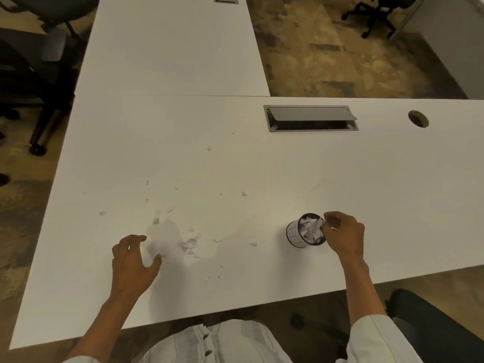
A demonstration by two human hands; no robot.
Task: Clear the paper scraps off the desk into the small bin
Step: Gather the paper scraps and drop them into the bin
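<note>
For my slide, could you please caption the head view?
Right hand at the full bin; left hand reaches for scraps on the desk.

I count one small bin (305, 231) on my desk (288, 174), stuffed with more crumpled paper than I can number. My two hands are over the desk: the left hand (133, 260) and the right hand (343, 234). Loose paper scraps (190, 243) lie scattered; I make out roughly twenty, one little heap and the rest single bits, some too small to be sure of. The desk has one cable hatch (310, 117) and one round hole (418, 118). A second desk (170, 48) joins mine. I see three office chairs in all.
</note>
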